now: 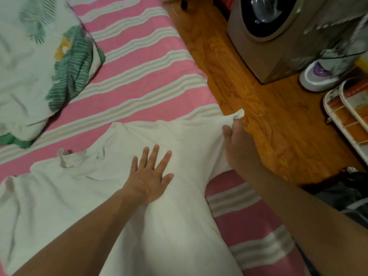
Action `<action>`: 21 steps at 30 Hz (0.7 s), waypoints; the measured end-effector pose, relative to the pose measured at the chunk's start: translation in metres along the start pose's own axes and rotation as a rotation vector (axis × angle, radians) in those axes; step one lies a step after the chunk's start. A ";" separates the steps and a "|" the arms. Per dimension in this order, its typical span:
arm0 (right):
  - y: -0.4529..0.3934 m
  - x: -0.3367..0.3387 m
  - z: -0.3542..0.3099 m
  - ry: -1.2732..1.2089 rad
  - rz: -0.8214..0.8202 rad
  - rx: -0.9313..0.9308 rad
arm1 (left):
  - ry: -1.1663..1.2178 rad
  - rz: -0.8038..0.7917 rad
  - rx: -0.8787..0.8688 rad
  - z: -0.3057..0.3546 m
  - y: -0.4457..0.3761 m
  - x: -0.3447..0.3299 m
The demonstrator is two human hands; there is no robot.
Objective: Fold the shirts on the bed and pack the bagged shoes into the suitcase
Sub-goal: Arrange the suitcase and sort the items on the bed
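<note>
1. Head view: left hand (150, 176) lies palm-down w/ straight, spread fingers (157, 154) pressing flat on the white shirt (175, 226), forearm reaching in from lower left.
2. Right hand (239, 144) is at the bed's right edge, fingers curled & clamped on the shirt's sleeve, cloth tip poking out above the knuckles.
3. Shirt: soft, creased cotton-like fabric, spread across the bed (159, 66), collar toward the left.
4. Bed cover: pink w/ cream stripes; leaf-print pillow (39, 62) upper left; glossy wood-grain floor (268, 126) at right.
</note>
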State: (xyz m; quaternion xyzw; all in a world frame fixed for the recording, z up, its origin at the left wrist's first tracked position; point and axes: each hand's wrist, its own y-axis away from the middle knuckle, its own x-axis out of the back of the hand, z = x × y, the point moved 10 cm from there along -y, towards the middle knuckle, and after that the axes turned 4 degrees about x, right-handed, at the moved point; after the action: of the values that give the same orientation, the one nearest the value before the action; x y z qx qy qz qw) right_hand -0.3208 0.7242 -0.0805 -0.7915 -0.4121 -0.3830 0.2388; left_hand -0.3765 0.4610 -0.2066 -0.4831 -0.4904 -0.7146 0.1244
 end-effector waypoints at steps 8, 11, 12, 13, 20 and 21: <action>0.009 -0.001 0.024 0.132 -0.094 -0.187 | 0.320 -0.018 0.122 -0.020 0.033 0.023; 0.010 -0.006 -0.064 -0.055 -0.199 -0.014 | 1.203 0.145 0.274 -0.060 0.085 0.040; 0.016 -0.018 -0.101 -0.114 -0.312 0.054 | 1.595 0.130 0.330 -0.073 0.100 0.032; 0.028 -0.032 -0.137 -0.180 -0.442 0.118 | 1.961 0.081 0.368 -0.081 0.112 0.022; 0.156 -0.051 -0.100 0.007 -0.376 0.043 | 2.084 -0.066 0.433 -0.102 0.131 -0.040; 0.194 -0.041 -0.059 0.064 -0.350 -0.058 | 2.001 -0.039 0.434 -0.101 0.131 -0.042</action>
State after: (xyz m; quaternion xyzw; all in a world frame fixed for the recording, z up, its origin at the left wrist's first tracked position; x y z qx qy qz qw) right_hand -0.1981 0.5579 -0.0902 -0.7016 -0.5244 -0.4556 0.1586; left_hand -0.3274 0.3017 -0.1703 0.3757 -0.2883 -0.6881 0.5498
